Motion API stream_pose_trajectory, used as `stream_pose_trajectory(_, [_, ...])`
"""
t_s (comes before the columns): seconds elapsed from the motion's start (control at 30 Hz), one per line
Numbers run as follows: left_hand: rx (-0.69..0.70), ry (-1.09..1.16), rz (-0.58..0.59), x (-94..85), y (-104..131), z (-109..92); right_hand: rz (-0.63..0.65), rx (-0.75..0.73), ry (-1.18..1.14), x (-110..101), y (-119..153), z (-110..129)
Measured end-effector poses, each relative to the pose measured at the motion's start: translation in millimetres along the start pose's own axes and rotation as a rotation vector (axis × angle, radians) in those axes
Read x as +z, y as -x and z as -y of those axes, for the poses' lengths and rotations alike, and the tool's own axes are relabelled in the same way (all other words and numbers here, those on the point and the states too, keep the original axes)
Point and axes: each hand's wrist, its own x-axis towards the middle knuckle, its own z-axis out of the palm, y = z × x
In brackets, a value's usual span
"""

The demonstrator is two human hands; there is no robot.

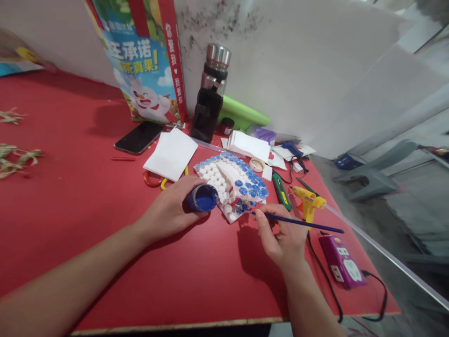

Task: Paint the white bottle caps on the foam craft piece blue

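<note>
My left hand (171,210) is wrapped round a small open jar of blue paint (204,198), its mouth tilted toward me. Between the thumb and fingers of my right hand (282,234) is a slim dark-blue paintbrush (301,221). The brush tip meets or hovers just over the near edge of a craft piece (224,180) covered in small round discs; which of the two I cannot tell. Many discs along its far and right sides are blue, while those on the left are white. The jar hides part of its near left edge.
On the red table (87,271) lie white paper sheets (171,152), a phone (139,137), a green utility knife (281,191), a yellow glue gun (308,201) with a long clear stick, and a purple tissue pack (342,262). A bottle (210,93) and a printed bag (147,70) stand behind.
</note>
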Motion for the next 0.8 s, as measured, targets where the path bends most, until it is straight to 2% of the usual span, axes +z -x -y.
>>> stream_pose_trajectory(0.8, [0.003,0.002,0.012,0.2,0.6,-2.0,0.021,0.026,-0.074,0.2,-1.4,2.9])
